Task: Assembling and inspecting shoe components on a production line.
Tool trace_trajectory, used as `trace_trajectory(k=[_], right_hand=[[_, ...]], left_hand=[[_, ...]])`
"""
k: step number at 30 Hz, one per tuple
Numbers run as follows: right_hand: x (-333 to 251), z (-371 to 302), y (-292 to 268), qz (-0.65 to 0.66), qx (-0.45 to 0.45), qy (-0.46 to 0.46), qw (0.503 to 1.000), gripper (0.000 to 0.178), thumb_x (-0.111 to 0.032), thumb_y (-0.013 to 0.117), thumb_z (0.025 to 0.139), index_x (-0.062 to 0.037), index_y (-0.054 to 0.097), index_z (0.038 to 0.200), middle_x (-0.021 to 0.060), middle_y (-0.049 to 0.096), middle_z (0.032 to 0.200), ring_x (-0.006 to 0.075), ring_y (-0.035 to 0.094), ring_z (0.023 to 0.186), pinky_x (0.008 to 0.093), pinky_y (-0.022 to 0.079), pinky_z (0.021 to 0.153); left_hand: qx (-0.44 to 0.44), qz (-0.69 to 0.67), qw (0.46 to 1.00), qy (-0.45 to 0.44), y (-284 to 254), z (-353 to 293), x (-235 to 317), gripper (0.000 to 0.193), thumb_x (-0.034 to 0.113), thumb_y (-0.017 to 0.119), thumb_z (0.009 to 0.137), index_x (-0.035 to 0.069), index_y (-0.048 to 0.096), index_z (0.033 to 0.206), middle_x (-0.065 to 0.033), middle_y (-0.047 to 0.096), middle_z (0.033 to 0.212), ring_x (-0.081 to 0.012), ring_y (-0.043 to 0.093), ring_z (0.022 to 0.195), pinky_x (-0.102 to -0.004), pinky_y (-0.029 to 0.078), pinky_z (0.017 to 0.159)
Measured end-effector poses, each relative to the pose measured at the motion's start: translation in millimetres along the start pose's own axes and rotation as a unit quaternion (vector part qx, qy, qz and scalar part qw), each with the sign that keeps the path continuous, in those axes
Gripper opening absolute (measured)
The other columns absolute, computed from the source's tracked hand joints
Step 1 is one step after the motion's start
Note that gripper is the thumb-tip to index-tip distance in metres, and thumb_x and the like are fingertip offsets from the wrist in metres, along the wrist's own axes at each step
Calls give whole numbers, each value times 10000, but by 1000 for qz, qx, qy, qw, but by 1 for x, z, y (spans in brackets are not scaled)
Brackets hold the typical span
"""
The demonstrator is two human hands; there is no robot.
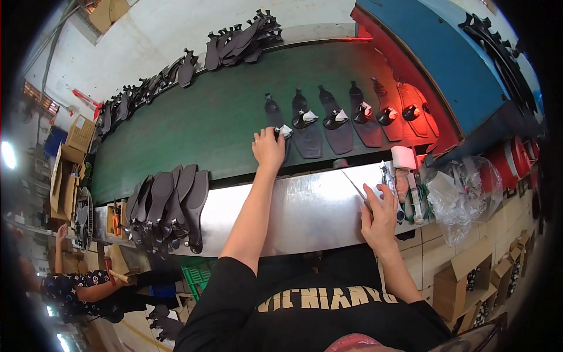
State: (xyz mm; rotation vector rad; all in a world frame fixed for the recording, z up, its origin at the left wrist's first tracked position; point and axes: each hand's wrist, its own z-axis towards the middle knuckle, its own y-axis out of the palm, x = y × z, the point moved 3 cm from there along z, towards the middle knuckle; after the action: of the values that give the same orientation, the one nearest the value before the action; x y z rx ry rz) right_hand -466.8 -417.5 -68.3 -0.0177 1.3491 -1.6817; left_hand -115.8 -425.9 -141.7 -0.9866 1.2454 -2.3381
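My left hand [268, 149] reaches over the green belt and has its fingers closed on the strap of a dark sandal [271, 107] with white paper at the strap. This sandal is at the left end of a row of similar sandals [338, 138] lying flat on the belt. Above the steel ledge [293, 202], my right hand [380, 217] holds a thin pointed tool [353, 183], its tip directed up and left. Its exact kind is too small to make out.
Several dark soles with straps [170, 199] are piled on the ledge's left, more [243, 44] along the belt's far edge. A blue machine [434, 53] glows red inside. Right: a pink-white block [403, 157], plastic bags [463, 193], cardboard boxes [463, 278]. Another person [88, 293] works lower left.
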Motion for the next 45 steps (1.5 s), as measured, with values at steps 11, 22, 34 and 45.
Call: trace_trajectory(k=[11, 22, 34, 45], right_hand=[[-11, -20, 6, 511, -170, 185, 822, 266, -147, 603, 914, -8, 607, 1140, 116, 598, 1181, 216, 571, 1086, 306, 446, 921], [-89, -11, -5, 779, -216, 67, 585, 346, -151, 768, 757, -49, 514, 968, 61, 553, 952, 146, 552, 877, 296, 448, 855], [-110, -44, -21, 406, -154, -70, 898, 489, -56, 763, 718, -25, 629, 1187, 134, 688, 994, 231, 646, 823, 283, 483, 749], [-110, -47, -17, 428, -173, -73, 884, 380, -2, 716, 727, -1, 660, 1103, 117, 697, 977, 220, 646, 835, 303, 484, 773]], left_hand=[[-68, -540, 839, -25, -160, -58, 51, 240, -23, 731, 780, -6, 677, 1013, -11, 665, 928, -81, 611, 818, -221, 481, 700], [-273, -702, 628, -195, -205, -205, 38, 233, -69, 654, 821, -29, 667, 1050, -163, 630, 1206, -183, 651, 981, -297, 546, 837], [-218, -740, 603, -204, -207, -224, 17, 342, -75, 665, 803, -27, 620, 1139, -185, 639, 1171, -193, 646, 1003, -306, 575, 817], [-220, -722, 628, -187, -206, -225, 18, 331, -81, 670, 772, -35, 641, 1098, -191, 649, 1151, -201, 653, 985, -308, 564, 830]])
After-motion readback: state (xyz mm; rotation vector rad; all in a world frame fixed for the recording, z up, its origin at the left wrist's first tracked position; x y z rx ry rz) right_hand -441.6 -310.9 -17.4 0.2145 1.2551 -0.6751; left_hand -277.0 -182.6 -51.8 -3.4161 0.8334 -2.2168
